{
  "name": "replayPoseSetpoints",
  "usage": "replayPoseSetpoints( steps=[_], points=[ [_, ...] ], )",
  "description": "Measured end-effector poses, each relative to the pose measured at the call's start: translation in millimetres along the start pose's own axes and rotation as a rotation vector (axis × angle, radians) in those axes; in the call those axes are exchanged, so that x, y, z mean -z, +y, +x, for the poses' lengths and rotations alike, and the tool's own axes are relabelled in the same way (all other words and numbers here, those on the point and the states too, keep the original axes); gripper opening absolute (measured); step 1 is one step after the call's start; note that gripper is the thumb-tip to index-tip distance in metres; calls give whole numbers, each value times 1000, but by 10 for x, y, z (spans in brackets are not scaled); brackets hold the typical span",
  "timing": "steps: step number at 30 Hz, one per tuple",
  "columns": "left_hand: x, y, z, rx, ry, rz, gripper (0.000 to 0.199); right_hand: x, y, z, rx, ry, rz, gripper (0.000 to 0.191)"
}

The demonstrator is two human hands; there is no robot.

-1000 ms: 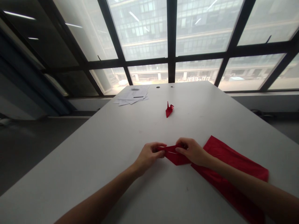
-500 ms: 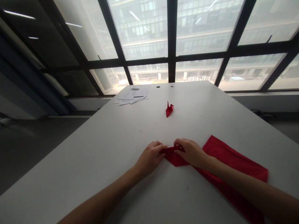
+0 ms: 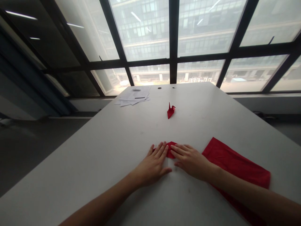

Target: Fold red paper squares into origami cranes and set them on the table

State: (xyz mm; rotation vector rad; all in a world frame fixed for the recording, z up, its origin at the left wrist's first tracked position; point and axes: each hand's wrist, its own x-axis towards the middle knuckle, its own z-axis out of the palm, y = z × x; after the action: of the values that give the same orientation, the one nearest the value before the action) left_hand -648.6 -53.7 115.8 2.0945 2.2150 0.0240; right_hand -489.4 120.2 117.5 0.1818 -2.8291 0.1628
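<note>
A folded piece of red paper (image 3: 171, 153) lies flat on the white table, mostly covered by my fingers. My left hand (image 3: 154, 163) rests on its left part, fingers stretched out and thumb spread to the right. On the right side, my right hand (image 3: 189, 158) presses down with straight fingers, palm lowered. Only the middle of the paper and a small tip at the left show. Beyond my hands stands a red origami crane (image 3: 171, 111). Under and beside my right forearm lies a large red sheet (image 3: 235, 160), partly hidden by the arm.
The white table (image 3: 105, 141) narrows toward tall windows (image 3: 148, 28) with dark frames. A pile of white papers (image 3: 134, 96) lies at the far left, with a dark pen-like strip on top. Two small dark spots sit near the far edge. A blue curtain (image 3: 30, 72) hangs at left.
My hands were pinching the red paper by its upper edge. Now it lies turned over or folded, and both hands are flattened on it. The crane and large sheet stay put.
</note>
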Motion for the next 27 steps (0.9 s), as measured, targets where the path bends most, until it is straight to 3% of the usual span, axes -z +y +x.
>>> replayPoseSetpoints(
  steps=[4,11,15,20,27],
  points=[
    [10,50,10,9,42,23,79,-64,60,-22,-43,-35,79,55],
    [0,51,13,-49,50,-63,78,-25,92,35,-138,138,178,35],
    [36,58,24,-135,74,-132,76,-22,131,54,-282,208,150,28],
    [75,122,18,-181,101,-146,76,-62,241,43,-424,188,200,21],
    [70,213,-2,-101,156,-19,72,-55,202,56,-351,90,218,21]
  ],
)
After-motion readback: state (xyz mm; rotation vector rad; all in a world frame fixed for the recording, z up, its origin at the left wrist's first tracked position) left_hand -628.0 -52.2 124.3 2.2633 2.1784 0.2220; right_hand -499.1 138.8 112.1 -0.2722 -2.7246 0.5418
